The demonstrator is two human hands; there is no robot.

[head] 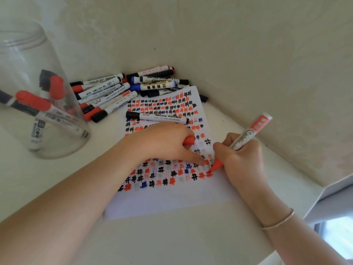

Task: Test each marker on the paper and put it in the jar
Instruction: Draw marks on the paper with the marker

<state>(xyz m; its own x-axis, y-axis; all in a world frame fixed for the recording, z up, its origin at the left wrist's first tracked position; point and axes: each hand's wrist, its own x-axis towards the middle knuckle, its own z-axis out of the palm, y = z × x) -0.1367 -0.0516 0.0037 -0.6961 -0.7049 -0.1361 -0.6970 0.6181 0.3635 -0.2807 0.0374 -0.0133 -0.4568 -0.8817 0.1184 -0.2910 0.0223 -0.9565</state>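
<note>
**Testing a red marker on the sheet**

Pressing the red felt tip down onto the white paper (172, 199), right at the end of a row of red, black and blue hash marks. Right hand (241, 159) curled round the red marker (248, 133), a smooth white plastic barrel with red labelling, tilted up and away to the right. Left hand (164, 142) resting on the sheet, forefinger stretched flat to pin it, remaining fingers curled round the red cap (189, 140), a short rounded cylinder. Thin metal bracelet (278, 222) on the right wrist.

Lying across the upper part of the sheet, a capped black marker (156, 117). Heaped in the corner beyond, a loose pile of markers (122, 88) with black, red and blue caps. Standing at left on the pale tabletop (172, 241), a clear jar (34, 104) with a threaded rim, several markers leaning inside. Plain off-white walls, faintly textured.
</note>
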